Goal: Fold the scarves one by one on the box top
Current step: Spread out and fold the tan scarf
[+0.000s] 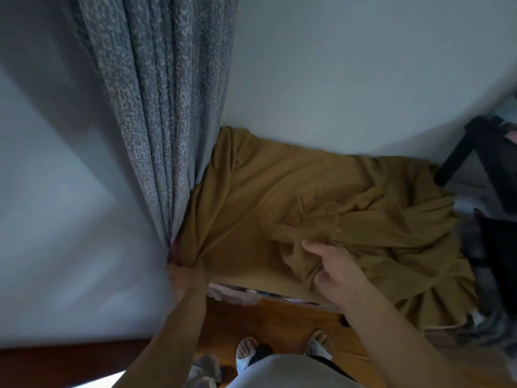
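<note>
wall [363, 65]: pale, plain | curtain [156, 107]: grey speckled, hanging left of wall | floor [279, 320]: wood, below wall | light: dim

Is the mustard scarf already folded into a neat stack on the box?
No: the mustard scarf lies spread and bunched over the box, with the left hand gripping one corner and the right hand holding a fold.

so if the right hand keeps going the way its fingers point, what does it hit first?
Probably the bunched folds of the mustard scarf just beyond the right hand, which already pinches that cloth. The wall lies further on; depth is unclear.
</note>
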